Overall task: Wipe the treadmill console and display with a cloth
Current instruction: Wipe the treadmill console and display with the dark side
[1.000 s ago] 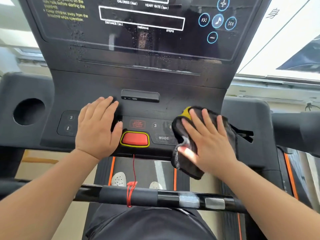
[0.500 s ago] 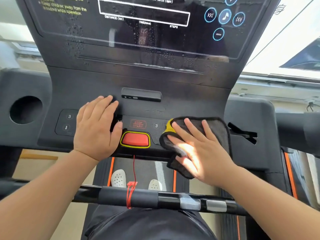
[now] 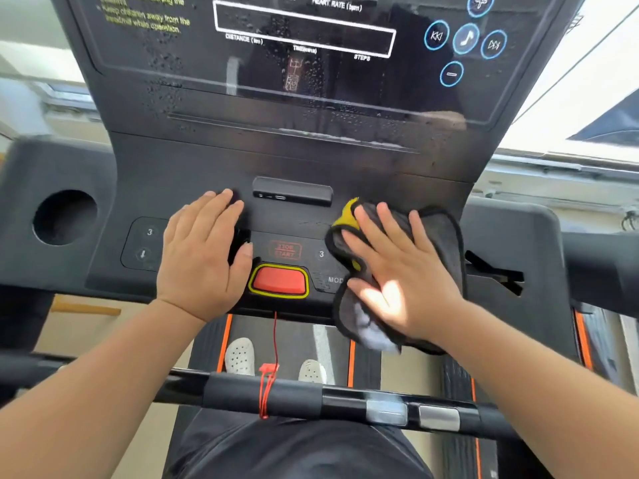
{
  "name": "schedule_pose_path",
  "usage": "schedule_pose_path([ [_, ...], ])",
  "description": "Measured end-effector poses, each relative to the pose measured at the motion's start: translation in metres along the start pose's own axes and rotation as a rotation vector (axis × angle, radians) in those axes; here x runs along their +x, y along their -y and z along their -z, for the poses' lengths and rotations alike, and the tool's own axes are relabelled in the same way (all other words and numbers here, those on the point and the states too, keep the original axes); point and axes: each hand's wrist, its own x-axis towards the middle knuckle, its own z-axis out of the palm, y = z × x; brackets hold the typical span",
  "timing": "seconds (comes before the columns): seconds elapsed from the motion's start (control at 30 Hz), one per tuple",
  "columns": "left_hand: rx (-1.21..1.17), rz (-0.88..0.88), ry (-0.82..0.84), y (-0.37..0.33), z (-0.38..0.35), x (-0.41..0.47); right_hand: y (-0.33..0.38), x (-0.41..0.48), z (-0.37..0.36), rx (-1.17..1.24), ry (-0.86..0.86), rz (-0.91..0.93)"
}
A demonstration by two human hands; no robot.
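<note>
Cloth [image 3: 439, 236], dark grey with black edging and a yellow corner showing, lies pressed flat under my right hand [image 3: 397, 274] on the right part of the treadmill console [image 3: 193, 167], just right of the red stop button [image 3: 279, 280]. My right fingers are spread wide over it, palm down; its lower edge hangs off the console's front lip. A patch of sunlight falls across the back of that hand. My left hand [image 3: 202, 254] rests flat and open on the console left of the red button, fingers together, holding nothing, thumb beside the button's yellow rim. Above, the dark display [image 3: 304, 74] tilts up, speckled with droplets, with blue round icons [image 3: 465, 38] at its right. A small black slot [image 3: 292, 195] sits between my hands, a little higher. A round cup holder [image 3: 64, 217] is at far left. Below, a red cord [image 3: 268, 385] hangs to the black handlebar [image 3: 311, 395], and my white shoes [image 3: 240, 356] stand on the belt.
</note>
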Motion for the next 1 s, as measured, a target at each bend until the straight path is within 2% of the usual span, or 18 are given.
schedule_pose_path([
  [0.13,0.002,-0.009,-0.01,0.002,-0.002,-0.001,0.004,-0.04,-0.004,-0.014,0.025,0.096],
  [0.37,-0.013,-0.021,-0.016,0.005,-0.003,-0.001,-0.042,0.024,0.011,-0.129,0.002,-0.02],
  [0.53,-0.005,-0.016,-0.006,0.003,-0.002,-0.002,-0.012,0.022,0.005,-0.062,0.003,-0.074],
  [0.73,-0.017,-0.003,0.002,0.003,-0.001,-0.002,0.02,-0.041,-0.001,0.026,0.044,0.073],
  [0.8,-0.02,-0.005,-0.01,0.003,-0.001,-0.002,0.005,-0.043,-0.002,0.001,0.059,0.031],
  [0.93,-0.03,-0.001,-0.014,0.003,0.0,0.0,-0.012,-0.014,0.001,0.014,0.083,-0.17],
  [1.0,-0.032,-0.001,-0.009,0.003,0.0,0.0,-0.004,-0.001,0.001,0.006,0.087,-0.176],
])
